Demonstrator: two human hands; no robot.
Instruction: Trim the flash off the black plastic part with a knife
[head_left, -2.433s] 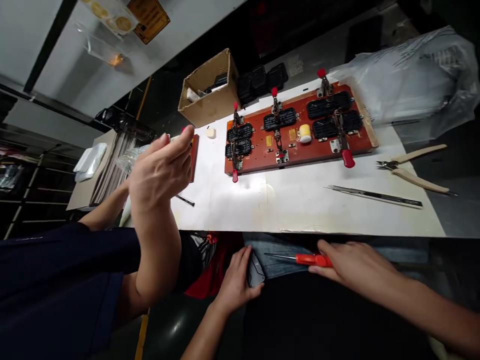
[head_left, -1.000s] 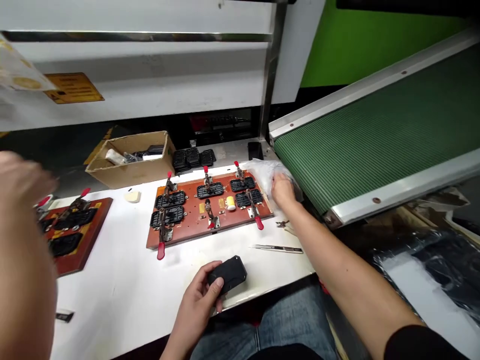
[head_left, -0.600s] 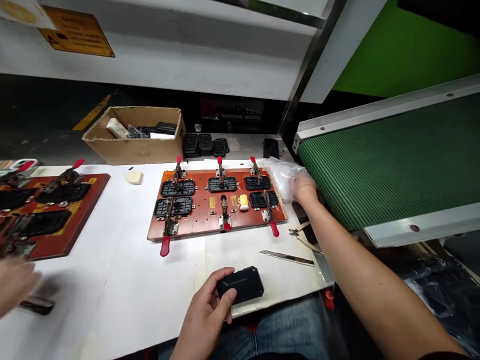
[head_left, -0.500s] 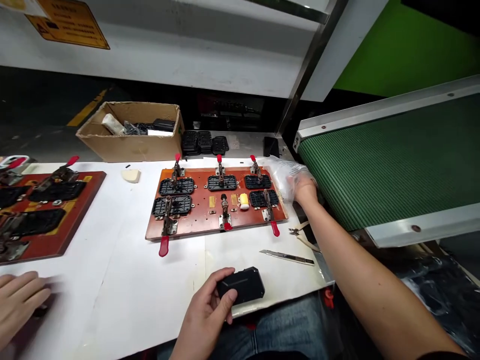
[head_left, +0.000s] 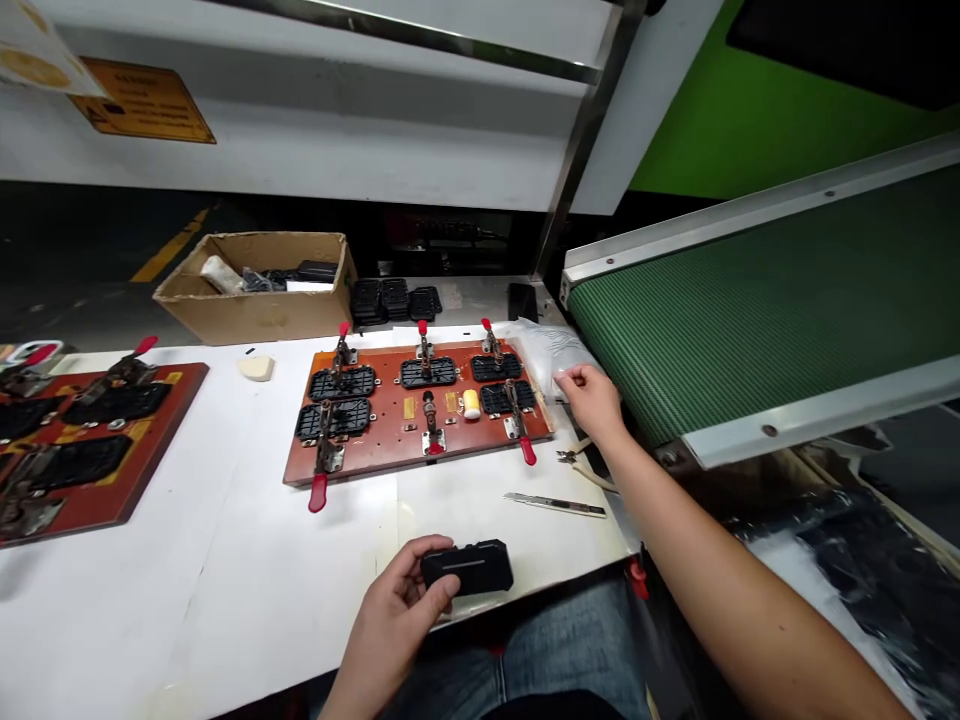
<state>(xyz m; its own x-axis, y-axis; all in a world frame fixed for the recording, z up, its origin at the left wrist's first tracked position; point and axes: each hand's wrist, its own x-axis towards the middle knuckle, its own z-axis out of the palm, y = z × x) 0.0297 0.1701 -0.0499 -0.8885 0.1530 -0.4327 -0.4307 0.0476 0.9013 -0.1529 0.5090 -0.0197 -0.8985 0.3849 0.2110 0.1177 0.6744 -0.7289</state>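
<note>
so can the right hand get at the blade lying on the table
Probably yes: the right hand is at the plastic bag, the blade lies uncovered just beneath that forearm, nothing between them.

- Bare white table [head_left: 187,560] lies left of the left hand [head_left: 390,625]: open passage there.
- The red jig board [head_left: 412,440], with upright clamp levers [head_left: 424,340], blocks the middle.
- A blade [head_left: 555,503] and pliers [head_left: 577,465] lie between board and table edge.
- The conveyor [head_left: 750,310] walls off the right, beside the right hand [head_left: 592,400].
- A cardboard box [head_left: 255,300] closes off the back.
</note>
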